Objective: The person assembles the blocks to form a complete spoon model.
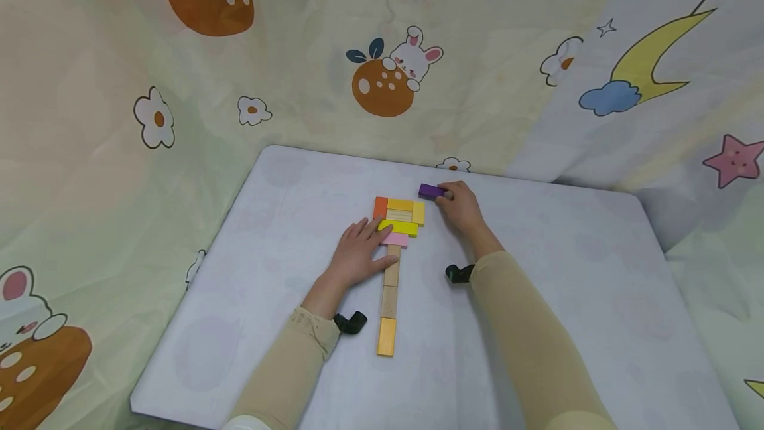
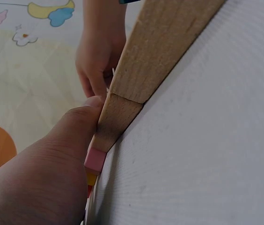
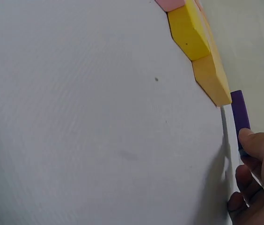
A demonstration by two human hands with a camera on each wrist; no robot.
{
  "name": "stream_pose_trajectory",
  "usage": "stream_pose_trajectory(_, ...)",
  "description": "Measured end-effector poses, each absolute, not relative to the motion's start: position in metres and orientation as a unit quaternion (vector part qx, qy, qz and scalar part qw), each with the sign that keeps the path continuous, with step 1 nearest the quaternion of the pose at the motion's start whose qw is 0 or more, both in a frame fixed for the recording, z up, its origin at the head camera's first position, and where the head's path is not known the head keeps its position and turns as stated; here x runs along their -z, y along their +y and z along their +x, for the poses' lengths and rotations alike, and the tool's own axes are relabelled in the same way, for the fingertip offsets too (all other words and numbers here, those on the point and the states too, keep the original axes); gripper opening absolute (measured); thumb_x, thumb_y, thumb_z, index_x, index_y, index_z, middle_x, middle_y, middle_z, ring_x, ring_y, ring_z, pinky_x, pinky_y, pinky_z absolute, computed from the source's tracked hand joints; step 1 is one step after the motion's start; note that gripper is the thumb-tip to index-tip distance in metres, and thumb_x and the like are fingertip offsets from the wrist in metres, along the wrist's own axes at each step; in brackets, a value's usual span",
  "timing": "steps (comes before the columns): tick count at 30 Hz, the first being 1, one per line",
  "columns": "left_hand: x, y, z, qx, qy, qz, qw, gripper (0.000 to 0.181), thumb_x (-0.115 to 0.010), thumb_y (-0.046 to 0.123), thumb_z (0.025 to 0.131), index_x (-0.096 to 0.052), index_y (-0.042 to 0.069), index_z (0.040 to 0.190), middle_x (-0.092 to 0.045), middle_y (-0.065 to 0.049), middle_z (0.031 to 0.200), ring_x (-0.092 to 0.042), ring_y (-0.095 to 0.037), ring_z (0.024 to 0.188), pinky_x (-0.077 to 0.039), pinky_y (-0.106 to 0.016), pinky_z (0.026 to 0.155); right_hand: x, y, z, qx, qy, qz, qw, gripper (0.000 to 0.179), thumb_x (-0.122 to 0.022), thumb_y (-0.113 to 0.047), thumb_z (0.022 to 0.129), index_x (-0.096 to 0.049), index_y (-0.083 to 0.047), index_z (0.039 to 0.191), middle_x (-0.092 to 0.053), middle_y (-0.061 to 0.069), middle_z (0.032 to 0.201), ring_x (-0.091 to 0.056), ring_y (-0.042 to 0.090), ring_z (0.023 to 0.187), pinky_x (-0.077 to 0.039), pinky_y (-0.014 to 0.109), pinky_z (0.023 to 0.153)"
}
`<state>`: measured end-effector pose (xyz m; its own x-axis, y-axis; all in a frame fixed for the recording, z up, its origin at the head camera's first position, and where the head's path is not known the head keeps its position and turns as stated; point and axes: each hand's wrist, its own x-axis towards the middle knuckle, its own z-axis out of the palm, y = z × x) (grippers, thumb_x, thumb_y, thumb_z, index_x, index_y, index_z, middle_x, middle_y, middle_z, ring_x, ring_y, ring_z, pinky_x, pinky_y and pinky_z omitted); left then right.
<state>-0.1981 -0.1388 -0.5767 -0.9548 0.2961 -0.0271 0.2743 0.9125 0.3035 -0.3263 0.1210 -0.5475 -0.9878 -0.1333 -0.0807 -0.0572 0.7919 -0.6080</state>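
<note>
Between thumb and fingers, my right hand [image 1: 462, 208] pinches one end of a purple block [image 1: 431, 191], just past the upper right of a block layout. My left hand [image 1: 356, 254] rests with spread fingers at the layout's left side, fingertips on the yellow block [image 1: 406, 227] and pink block [image 1: 396, 239], thumb against a wooden block [image 1: 391, 275]. An orange-red block [image 1: 380, 207], a golden block [image 1: 400, 204] and a pale yellow block [image 1: 418, 214] frame a small plain wood piece [image 1: 398, 215]. In the right wrist view, the purple block [image 3: 240, 110] sticks out from the fingers.
Below the pink block, a column of plain blocks runs toward the near side, ending in a light orange block [image 1: 386, 337]. Everything lies on a white table [image 1: 537, 324]. A cloth with cartoon prints [image 1: 322, 52] hangs behind it. Dark wrist-camera mounts [image 1: 351, 322] show beside both sleeves.
</note>
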Motion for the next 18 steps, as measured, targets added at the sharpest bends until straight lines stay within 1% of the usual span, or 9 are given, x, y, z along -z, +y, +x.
stream_pose_trajectory(9,0.576,-0.139,-0.197,-0.145,0.979,0.141,0.037,0.078,-0.047,0.074,0.089,-0.034,0.033,0.154,-0.021,0.002,0.166,-0.016,-0.03,0.153,-0.012,-0.051,0.126,0.54,0.097,-0.326,0.326,0.94,-0.063,0.072,0.042,-0.059,-0.026,0.1,-0.054,-0.015,0.141,-0.049,0.011,0.142,-0.052,0.028,0.117,-0.045,0.046,0.108)
stream_pose_trajectory(13,0.576,-0.138,-0.197,-0.148,0.978,0.139,0.036,0.078,-0.048,0.074,0.089,-0.035,0.033,0.154,-0.021,0.002,0.166,-0.017,-0.03,0.153,-0.012,-0.051,0.126,0.541,0.086,-0.327,0.329,0.939,-0.066,0.078,0.042,-0.059,-0.027,0.1,-0.055,-0.016,0.14,-0.049,0.009,0.141,-0.052,0.027,0.117,-0.046,0.045,0.108)
stream_pose_trajectory(18,0.577,-0.138,-0.196,-0.15,0.978,0.138,0.036,0.078,-0.048,0.074,0.088,-0.035,0.034,0.154,-0.021,0.004,0.166,-0.017,-0.029,0.153,-0.012,-0.05,0.126,0.542,0.078,-0.328,0.333,0.936,-0.069,0.09,0.041,-0.059,-0.028,0.1,-0.056,-0.017,0.139,-0.05,0.009,0.141,-0.051,0.027,0.121,-0.044,0.046,0.111)
